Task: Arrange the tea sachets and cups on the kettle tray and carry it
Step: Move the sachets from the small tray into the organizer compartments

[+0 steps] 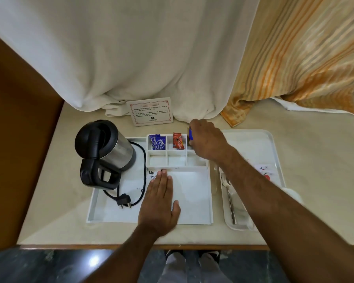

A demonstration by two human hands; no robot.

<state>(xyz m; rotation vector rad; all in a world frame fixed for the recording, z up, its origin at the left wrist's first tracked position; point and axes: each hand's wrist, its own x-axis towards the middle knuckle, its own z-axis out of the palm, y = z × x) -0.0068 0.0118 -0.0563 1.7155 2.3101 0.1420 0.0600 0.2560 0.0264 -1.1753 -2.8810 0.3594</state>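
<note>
Nearest, the left hand [159, 203] lies flat with fingers together on the bare floor of the white kettle tray [194, 201], which sits on the pale surface [69, 201]. Farther off, the right hand [207, 139] is curled over the far right compartment of the tray's divider, pinching a blue sachet [190, 135]. Blue sachets [157, 142] fill the far left compartment and an orange sachet [178, 141] the middle one. At the tray's left stands the kettle [104, 150]. Just right, a second tray [253, 144] holds a spoon [229, 197].
</note>
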